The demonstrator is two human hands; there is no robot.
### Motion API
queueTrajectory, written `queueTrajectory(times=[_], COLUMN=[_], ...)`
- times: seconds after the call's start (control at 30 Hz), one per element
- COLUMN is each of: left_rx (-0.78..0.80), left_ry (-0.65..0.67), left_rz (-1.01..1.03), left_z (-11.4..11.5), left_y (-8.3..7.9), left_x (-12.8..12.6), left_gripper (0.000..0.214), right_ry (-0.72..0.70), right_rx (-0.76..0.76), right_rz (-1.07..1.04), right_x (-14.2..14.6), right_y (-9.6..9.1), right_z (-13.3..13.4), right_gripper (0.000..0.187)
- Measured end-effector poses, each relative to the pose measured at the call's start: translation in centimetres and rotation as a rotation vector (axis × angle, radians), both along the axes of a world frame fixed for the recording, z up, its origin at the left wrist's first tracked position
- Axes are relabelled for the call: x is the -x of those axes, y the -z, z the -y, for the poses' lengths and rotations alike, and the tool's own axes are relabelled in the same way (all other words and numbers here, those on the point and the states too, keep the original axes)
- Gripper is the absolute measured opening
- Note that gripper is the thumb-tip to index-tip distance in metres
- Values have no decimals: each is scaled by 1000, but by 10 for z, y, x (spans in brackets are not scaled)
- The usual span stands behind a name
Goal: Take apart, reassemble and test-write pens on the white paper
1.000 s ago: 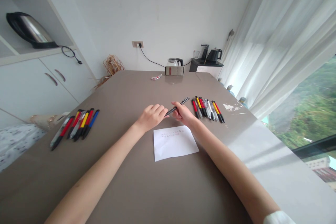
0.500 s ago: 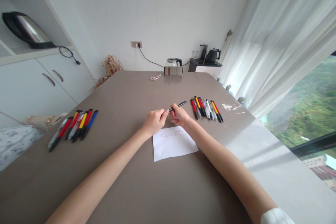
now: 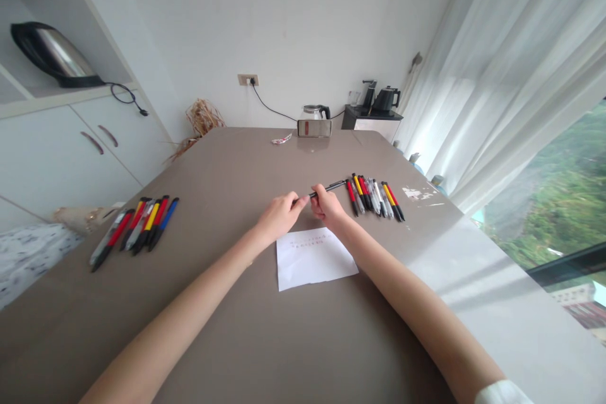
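At the upper left of the frame, a steel-and-black kettle [image 3: 59, 53] stood on a shelf, its cord hanging over white cabinet doors [image 3: 71, 145] with 2 curved handles. Below, at the left edge, lay a patterned fabric [image 3: 35, 259]. At centre left, a slanted row of red, grey, yellow and blue pens [image 3: 135, 227] lay on the brown table [image 3: 227, 347]. Dried stalks [image 3: 203, 117] showed beyond the table's far left corner.

At the frame's centre, your left hand [image 3: 279, 216] was closed around the lower-left end of a black pen [image 3: 337, 185]. The pen sloped up to the right, and your right hand [image 3: 329, 207] gripped it midway along. Just below your 2 hands lay a white sheet of paper [image 3: 315, 265], with small reddish writing, too blurred to read, near its upper edge.

Right of centre, a 2nd group of pens [image 3: 374, 197] lay side by side; the black pen's far end reached its left edge, though you could not tell whether they touched. At the upper right, a dark kettle [image 3: 386, 99] stood before a white curtain [image 3: 459, 95].
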State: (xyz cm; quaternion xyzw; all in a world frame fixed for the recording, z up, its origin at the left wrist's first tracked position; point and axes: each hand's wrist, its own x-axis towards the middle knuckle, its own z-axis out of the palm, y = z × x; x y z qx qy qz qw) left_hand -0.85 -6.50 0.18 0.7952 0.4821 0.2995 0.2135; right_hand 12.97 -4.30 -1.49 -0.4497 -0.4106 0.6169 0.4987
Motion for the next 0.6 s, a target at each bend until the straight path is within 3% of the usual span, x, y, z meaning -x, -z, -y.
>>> queueTrajectory(times=[0.07,0.13,0.3,0.43,0.5,0.6], left_rx=[-386,-629,-886,-824,-681,-332], left_ry=[18,65,194,164,98,28], left_rz=[-303,-535,-718,-628,-506,-183], left_z=[1,-1,-12,-13,-8,0], left_y=[0,0,1,7,10,11], left_x=[4,10,28,28,19,2], left_gripper=[32,28,28,33,35,39], right_ry=[-21,-102,-312,-311,-255,-206], right_rx=[74,166,311,299,271,236], right_rz=[6,6,-19,3,9,1], right_x=[-2,-3,1,4,4,3], right_y=[-1,-4,-12,-13,-12,-12], right_z=[-1,-1,6,9,8,6], right_gripper=[36,39,41,37,35,33])
